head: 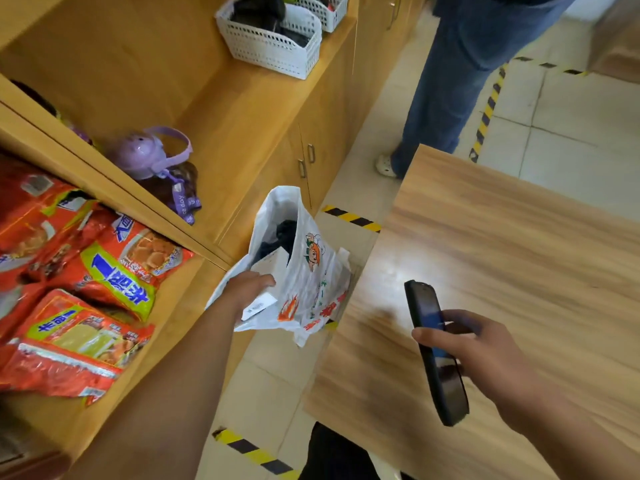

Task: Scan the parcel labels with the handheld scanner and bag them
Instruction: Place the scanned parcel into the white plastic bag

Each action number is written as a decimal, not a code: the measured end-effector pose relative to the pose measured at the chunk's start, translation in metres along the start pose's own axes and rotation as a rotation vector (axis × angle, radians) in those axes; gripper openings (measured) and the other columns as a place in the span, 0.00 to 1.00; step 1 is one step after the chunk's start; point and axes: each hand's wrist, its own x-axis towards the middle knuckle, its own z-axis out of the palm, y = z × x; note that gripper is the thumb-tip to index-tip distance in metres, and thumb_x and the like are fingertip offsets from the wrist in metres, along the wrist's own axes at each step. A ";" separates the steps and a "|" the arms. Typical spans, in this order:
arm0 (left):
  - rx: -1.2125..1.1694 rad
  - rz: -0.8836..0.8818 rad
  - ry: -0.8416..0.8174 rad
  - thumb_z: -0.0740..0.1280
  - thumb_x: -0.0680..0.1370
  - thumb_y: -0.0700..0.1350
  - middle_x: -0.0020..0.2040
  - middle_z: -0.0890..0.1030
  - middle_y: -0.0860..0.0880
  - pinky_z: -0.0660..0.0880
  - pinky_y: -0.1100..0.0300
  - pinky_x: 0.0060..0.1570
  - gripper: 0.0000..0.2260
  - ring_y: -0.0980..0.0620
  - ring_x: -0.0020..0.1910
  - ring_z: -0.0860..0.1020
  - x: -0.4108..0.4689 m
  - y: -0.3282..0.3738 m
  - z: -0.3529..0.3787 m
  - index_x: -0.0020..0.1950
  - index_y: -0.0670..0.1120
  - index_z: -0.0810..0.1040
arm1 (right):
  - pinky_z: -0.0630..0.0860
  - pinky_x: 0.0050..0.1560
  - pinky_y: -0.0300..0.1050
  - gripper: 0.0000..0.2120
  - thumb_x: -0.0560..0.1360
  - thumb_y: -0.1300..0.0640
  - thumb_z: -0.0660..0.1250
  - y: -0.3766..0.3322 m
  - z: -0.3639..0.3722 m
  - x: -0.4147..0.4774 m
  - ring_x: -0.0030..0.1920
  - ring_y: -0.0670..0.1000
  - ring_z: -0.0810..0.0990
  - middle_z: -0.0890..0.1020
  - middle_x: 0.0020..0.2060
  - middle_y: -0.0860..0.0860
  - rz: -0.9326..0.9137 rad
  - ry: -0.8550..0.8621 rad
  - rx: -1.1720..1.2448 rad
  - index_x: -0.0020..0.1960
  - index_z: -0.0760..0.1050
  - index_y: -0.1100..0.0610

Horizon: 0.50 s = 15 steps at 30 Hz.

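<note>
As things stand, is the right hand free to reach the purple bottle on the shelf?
Probably not. The right hand is closed on the scanner over the wooden table, and the purple bottle sits far across on the shelf, beyond the left hand and the white bag it holds.

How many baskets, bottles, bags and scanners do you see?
White baskets: 2
Purple bottle: 1
White bag: 1, held by the left hand
Scanner: 1, in the right hand
Total: 5
</note>
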 end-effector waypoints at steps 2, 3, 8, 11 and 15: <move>-0.029 -0.005 -0.026 0.73 0.70 0.53 0.45 0.76 0.54 0.70 0.54 0.43 0.09 0.53 0.44 0.74 0.016 0.005 -0.001 0.46 0.53 0.78 | 0.79 0.28 0.41 0.16 0.63 0.49 0.82 -0.006 0.008 0.001 0.33 0.50 0.86 0.84 0.45 0.52 0.007 0.032 -0.016 0.49 0.82 0.47; -0.031 0.006 -0.044 0.72 0.70 0.54 0.48 0.77 0.54 0.70 0.53 0.47 0.11 0.51 0.48 0.75 0.025 0.006 0.000 0.49 0.54 0.79 | 0.78 0.28 0.40 0.16 0.62 0.49 0.82 -0.008 0.011 0.001 0.33 0.50 0.86 0.84 0.45 0.51 0.011 0.050 -0.028 0.48 0.82 0.46; -0.054 0.171 -0.072 0.75 0.68 0.53 0.63 0.74 0.51 0.73 0.59 0.50 0.20 0.50 0.56 0.75 0.055 0.003 0.007 0.59 0.56 0.78 | 0.75 0.22 0.34 0.20 0.60 0.47 0.83 -0.018 0.017 0.002 0.29 0.49 0.85 0.84 0.46 0.49 0.043 0.095 -0.072 0.50 0.81 0.46; 0.180 0.310 0.056 0.79 0.66 0.52 0.66 0.71 0.48 0.71 0.47 0.65 0.27 0.43 0.65 0.71 0.067 -0.010 0.007 0.64 0.55 0.78 | 0.75 0.23 0.34 0.31 0.52 0.39 0.80 -0.023 0.022 0.000 0.31 0.48 0.86 0.83 0.48 0.49 0.034 0.115 -0.091 0.53 0.80 0.45; 0.660 0.298 0.026 0.69 0.77 0.54 0.73 0.70 0.47 0.64 0.46 0.71 0.21 0.42 0.72 0.67 0.083 -0.027 0.007 0.69 0.56 0.74 | 0.75 0.29 0.38 0.29 0.54 0.40 0.80 -0.025 0.030 0.004 0.33 0.44 0.85 0.84 0.47 0.47 0.022 0.104 -0.081 0.54 0.80 0.45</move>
